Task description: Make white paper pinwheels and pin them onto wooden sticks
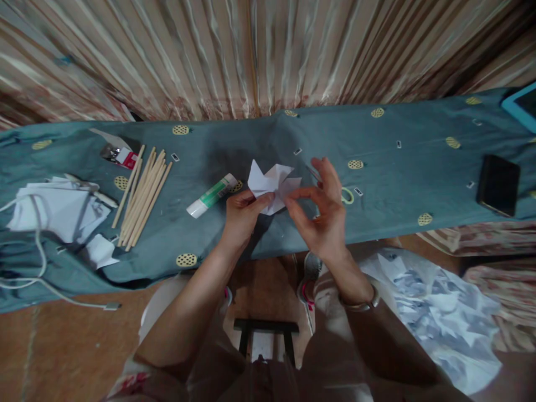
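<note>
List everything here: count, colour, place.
Folded paper: one, white, centre
Glue stick: one, white-green, left of paper
Sticks: several, tan, left
Box: one, red, beside sticks
Papers: several, white, far left
Cable: one, white, left
Scissors: one, green-handled, right of paper
Phone: one, black, right
Tablet: one, blue-edged, far right
Bag: one, clear, lower right
Tablecloth: one, teal, across middle
Curtain: one, beige, top
Wristband: one, silver, right wrist
Left hand: one, holding paper
Right hand: one, at paper

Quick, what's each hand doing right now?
Left hand: closed, holding folded paper.
Right hand: thumb and forefinger pinched closed at the paper's edge; can't tell if gripping it.
</note>
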Demonstrator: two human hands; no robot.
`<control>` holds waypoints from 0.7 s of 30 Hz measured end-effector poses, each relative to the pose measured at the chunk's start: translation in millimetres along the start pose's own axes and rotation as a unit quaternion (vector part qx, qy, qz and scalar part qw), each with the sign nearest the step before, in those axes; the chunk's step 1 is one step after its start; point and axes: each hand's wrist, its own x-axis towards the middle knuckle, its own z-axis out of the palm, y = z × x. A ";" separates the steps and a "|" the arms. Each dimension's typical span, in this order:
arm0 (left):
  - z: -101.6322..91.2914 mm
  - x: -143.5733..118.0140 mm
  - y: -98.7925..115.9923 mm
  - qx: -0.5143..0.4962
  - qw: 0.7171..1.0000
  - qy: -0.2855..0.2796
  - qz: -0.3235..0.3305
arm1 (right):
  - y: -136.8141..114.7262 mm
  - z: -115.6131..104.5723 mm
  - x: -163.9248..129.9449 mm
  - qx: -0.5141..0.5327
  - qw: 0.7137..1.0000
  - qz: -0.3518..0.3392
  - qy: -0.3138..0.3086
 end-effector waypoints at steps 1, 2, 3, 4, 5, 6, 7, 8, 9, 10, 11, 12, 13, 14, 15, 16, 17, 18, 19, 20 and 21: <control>0.9 -1.0 0.5 -0.021 1.000 -0.005 -0.011 | -0.1 2.9 -1.5 0.000 1.000 0.001 -0.004; 1.8 -1.9 1.1 -0.042 0.999 -0.010 -0.023 | 0.2 5.3 -2.8 -0.002 1.000 0.003 -0.005; 2.7 -2.7 1.8 -0.060 0.998 -0.014 -0.033 | 0.6 7.1 -3.8 -0.004 1.000 0.005 -0.004; 3.4 -3.2 2.5 -0.074 0.996 -0.018 -0.042 | 1.1 8.3 -4.5 -0.006 1.000 0.007 -0.005; 4.0 -3.5 3.2 -0.083 0.995 -0.023 -0.048 | 1.5 8.9 -5.0 -0.008 1.000 0.009 -0.007; 4.5 -3.6 3.7 -0.089 0.994 -0.027 -0.053 | 1.8 9.3 -5.3 -0.008 1.000 0.011 -0.009; 4.7 -3.5 4.2 -0.093 0.994 -0.029 -0.056 | 1.9 9.4 -5.4 -0.008 1.000 0.012 -0.012; 4.8 -3.4 4.5 -0.095 0.993 -0.030 -0.057 | 2.0 9.5 -5.4 -0.008 1.000 0.014 -0.014; 4.8 -3.3 4.7 -0.096 0.993 -0.030 -0.058 | 1.9 9.7 -5.4 -0.007 1.000 0.017 -0.015; 4.7 -3.1 4.7 -0.096 0.993 -0.029 -0.058 | 1.8 9.8 -5.3 -0.005 1.000 0.021 -0.017; 4.6 -3.1 4.7 -0.095 0.993 -0.028 -0.058 | 1.6 10.0 -5.1 -0.002 0.999 0.028 -0.019; 4.4 -3.1 4.6 -0.094 0.994 -0.027 -0.058 | 1.3 10.2 -4.8 0.002 0.999 0.037 -0.024; 4.3 -3.1 4.5 -0.092 0.994 -0.028 -0.058 | 0.9 10.2 -4.5 0.007 0.998 0.048 -0.030; 4.2 -3.3 4.4 -0.090 0.994 -0.029 -0.059 | 0.5 10.1 -4.1 0.013 0.998 0.058 -0.036; 4.2 -3.5 4.4 -0.088 0.994 -0.030 -0.060 | 0.1 9.8 -3.7 0.021 0.997 0.068 -0.040; 4.2 -3.8 4.4 -0.087 0.994 -0.031 -0.060 | -0.3 9.4 -3.2 0.029 0.996 0.075 -0.044; 4.3 -4.1 4.5 -0.085 0.994 -0.033 -0.059 | -0.8 9.0 -2.7 0.037 0.995 0.081 -0.046; 4.5 -4.5 4.8 -0.084 0.994 -0.036 -0.058 | -1.2 8.5 -2.2 0.046 0.994 0.086 -0.048; 4.7 -4.8 5.1 -0.083 0.994 -0.038 -0.055 | -1.5 8.1 -1.8 0.054 0.993 0.090 -0.048; 5.0 -5.2 5.6 -0.082 0.994 -0.041 -0.054 | -1.8 7.8 -1.3 0.060 0.993 0.093 -0.048; 5.1 -5.5 6.2 -0.080 0.994 -0.043 -0.053 | -1.8 7.7 -0.9 0.065 0.992 0.097 -0.046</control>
